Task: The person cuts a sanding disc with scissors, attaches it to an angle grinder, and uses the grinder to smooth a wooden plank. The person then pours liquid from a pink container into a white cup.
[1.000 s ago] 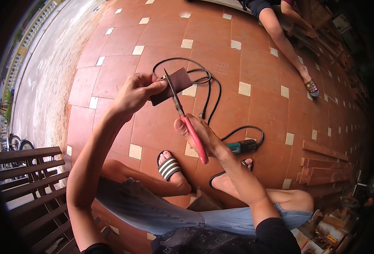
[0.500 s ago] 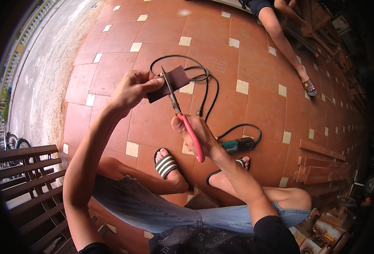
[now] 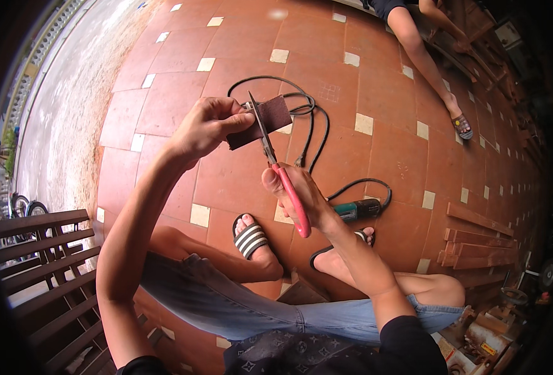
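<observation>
While we look down past our knees at the red tiled floor [image 3: 239, 181], we see our left hand [image 3: 204, 128] raised to the left of centre, its fingers closed in a pinch on the left edge of a dark brown sheet of sandpaper [image 3: 261, 122]. The sheet hangs in the air above the floor, tilted, with its far right corner pointing away from us. Our right hand [image 3: 304, 194] sits nearer and to the right, fingers wrapped around the red handles of a pair of scissors [image 3: 279, 165]. The metal blades run up and away from that hand and lie across the sandpaper near its middle; we cannot tell how far apart the blades stand.

On the floor beyond the sheet lies a looped black power cable [image 3: 307, 119], which runs to a green angle grinder [image 3: 357, 209] just right of our right hand. Our feet in striped sandals [image 3: 250, 237] rest on the tiles below the hands. A slatted wooden bench [image 3: 39, 262] stands at the near left, stacked wooden planks [image 3: 476, 240] lie at the right, and another person's leg [image 3: 426, 62] shows at the far right.
</observation>
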A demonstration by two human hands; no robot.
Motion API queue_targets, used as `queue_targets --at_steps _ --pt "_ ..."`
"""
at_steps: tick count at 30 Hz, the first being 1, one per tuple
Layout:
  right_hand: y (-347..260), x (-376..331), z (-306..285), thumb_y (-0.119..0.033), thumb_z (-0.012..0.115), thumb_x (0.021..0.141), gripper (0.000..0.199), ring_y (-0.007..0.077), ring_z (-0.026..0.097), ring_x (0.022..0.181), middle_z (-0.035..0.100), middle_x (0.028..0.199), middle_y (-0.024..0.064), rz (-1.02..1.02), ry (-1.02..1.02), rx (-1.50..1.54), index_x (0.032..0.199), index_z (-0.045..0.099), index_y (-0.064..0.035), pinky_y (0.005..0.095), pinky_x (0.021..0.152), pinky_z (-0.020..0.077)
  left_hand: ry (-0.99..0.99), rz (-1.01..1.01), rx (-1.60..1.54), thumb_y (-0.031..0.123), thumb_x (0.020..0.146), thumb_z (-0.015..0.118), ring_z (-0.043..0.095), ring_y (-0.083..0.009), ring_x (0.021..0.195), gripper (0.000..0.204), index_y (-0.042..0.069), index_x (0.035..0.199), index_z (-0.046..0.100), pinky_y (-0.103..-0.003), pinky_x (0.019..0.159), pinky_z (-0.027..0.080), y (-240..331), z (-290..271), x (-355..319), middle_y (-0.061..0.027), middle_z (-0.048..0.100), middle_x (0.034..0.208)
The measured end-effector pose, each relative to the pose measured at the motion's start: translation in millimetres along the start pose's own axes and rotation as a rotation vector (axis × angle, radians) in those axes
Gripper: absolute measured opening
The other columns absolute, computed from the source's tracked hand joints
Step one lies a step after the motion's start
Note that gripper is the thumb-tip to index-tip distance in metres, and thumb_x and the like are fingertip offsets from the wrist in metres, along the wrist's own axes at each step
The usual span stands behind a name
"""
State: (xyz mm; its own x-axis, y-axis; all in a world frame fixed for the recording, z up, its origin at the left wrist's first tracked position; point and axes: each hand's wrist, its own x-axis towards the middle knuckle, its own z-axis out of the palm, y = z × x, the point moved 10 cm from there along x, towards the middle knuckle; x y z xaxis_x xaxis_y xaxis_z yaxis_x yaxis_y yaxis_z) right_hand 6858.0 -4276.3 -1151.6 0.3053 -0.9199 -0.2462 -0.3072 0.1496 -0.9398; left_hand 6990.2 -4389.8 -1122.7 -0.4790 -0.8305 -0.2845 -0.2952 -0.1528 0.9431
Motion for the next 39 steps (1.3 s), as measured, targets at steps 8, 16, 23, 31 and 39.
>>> queue_targets --at_steps 8,16,23,31,39 --pt "9.9 0.3 1.6 -0.061 0.056 0.101 0.066 0.0365 0.067 0.070 0.064 0.072 0.0233 0.047 0.041 0.004 0.091 0.068 0.0038 0.0440 0.064 0.0507 -0.003 -0.038 -0.039 0.023 0.100 0.070 0.056 -0.0054 0.071 0.022 0.008 0.084 0.065 -0.024 0.066 0.045 -8.8 -1.1 -2.4 0.0043 0.063 0.076" --pt "8.2 6.5 -1.9 -0.038 0.062 0.103 0.042 0.0274 0.057 0.065 0.056 0.069 0.0139 -0.157 0.043 -0.144 0.088 0.056 0.0009 0.0419 0.063 0.0482 -0.146 -0.049 0.064 0.018 0.093 0.078 0.061 -0.0075 0.073 0.017 0.007 0.087 0.066 -0.026 0.068 0.051 3.3 -12.3 -9.3 0.0017 0.066 0.081" --pt "-3.4 3.3 -10.9 -0.032 0.062 0.104 0.034 0.0267 0.062 0.079 0.061 0.084 0.0142 -0.103 -0.019 0.018 0.100 0.053 0.0012 0.0383 0.073 0.0512 0.226 0.147 -0.178 0.016 0.099 0.071 0.063 -0.0060 0.072 0.019 0.012 0.087 0.057 -0.025 0.067 0.052 30.2 -52.5 -16.6 0.0017 0.066 0.083" --pt "-16.4 0.6 -10.9 -0.040 0.061 0.105 0.045 0.0368 0.072 0.091 0.068 0.092 0.0239 -0.108 -0.003 0.087 0.104 0.053 0.0045 0.0427 0.079 0.0552 0.198 0.232 -0.190 0.013 0.096 0.074 0.061 -0.0047 0.073 0.020 0.007 0.089 0.057 -0.022 0.067 0.051 41.6 -11.0 -11.5 -0.0009 0.068 0.083" --pt "-11.5 -1.1 -13.3 -0.039 0.062 0.105 0.044 0.0366 0.072 0.089 0.068 0.091 0.0232 -0.071 -0.007 0.251 0.106 0.052 0.0045 0.0426 0.078 0.0553 0.203 0.203 -0.221 0.012 0.095 0.076 0.057 -0.0035 0.070 0.026 0.009 0.085 0.052 -0.021 0.063 0.046 36.2 5.2 -8.0 0.0021 0.063 0.079"
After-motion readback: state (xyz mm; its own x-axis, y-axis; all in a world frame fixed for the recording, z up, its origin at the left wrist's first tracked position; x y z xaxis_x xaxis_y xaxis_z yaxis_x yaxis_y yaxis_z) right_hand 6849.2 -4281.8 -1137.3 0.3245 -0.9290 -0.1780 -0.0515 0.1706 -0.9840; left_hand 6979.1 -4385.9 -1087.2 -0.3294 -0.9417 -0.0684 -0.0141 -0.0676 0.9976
